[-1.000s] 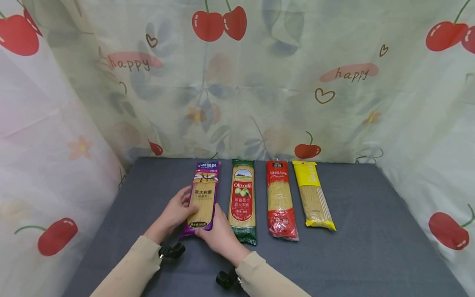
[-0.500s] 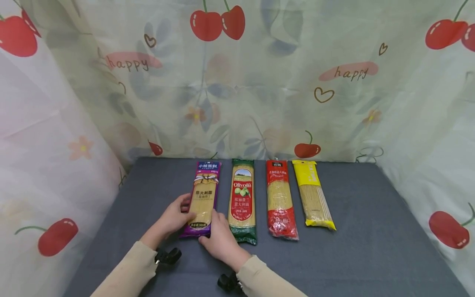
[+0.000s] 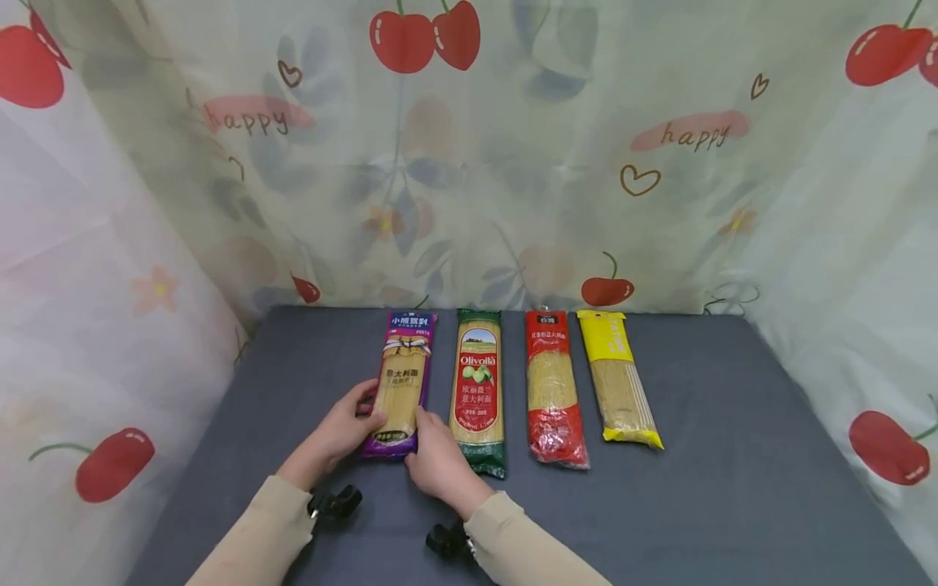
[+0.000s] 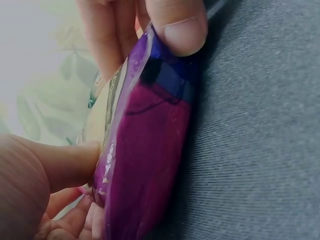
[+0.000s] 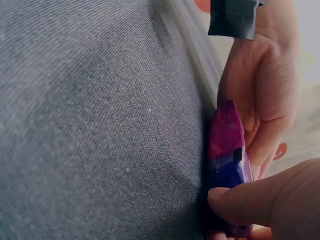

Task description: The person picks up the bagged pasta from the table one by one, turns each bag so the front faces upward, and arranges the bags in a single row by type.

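Note:
A purple bag of spaghetti lies face up at the left of the row in the head view. My left hand holds its lower left side, thumb on the front and fingers along the edge. At the lower right corner my right hand grips it, with the fingers along the right side. In the left wrist view the bag's purple end sits between the left thumb and the right thumb. The right thumb presses the blue part of that end in the right wrist view.
Close on the right lies a green-and-red spaghetti bag. Beyond it are a red bag and a slanted yellow-topped bag. A dark grey cloth covers the table, and a cherry-print curtain hangs behind.
The right thumb has slid from the purple bag's bottom edge to its lower right corner. The bag's lower end has shifted slightly right. The head view has tilted a little downward.

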The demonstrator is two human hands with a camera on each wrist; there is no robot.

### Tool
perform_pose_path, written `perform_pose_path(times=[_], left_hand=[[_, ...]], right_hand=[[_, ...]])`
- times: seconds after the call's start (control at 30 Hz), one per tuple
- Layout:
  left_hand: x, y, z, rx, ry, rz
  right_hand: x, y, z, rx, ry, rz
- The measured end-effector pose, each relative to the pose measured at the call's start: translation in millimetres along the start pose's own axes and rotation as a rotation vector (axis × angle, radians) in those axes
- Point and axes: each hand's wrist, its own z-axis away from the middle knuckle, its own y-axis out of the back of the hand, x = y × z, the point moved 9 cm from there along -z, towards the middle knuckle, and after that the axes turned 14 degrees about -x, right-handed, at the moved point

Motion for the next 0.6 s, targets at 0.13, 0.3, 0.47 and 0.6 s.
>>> perform_pose_path(times=[0.13,0.3,0.47,0.6], left_hand=[[0.5,0.7,-1.5,-0.021,0.005,0.008],[0.1,3.5,0.8,-0.03,0.006,0.002],[0.4,3.9,0.1,-0.016,-0.003,-0.01],[-0.5,2.2,0.0,-0.015,-0.009,-0.005]], right_hand=[[1.4,0.8,-0.9,-0.005,-0.003,0.01],[-1.0,0.6,-0.5,0.01,0.002,0.011],[-1.4,1.5,-0.3,0.01,0.007,0.007],[1.0,-0.4,-0.7,0.011,0.006,-0.009]])
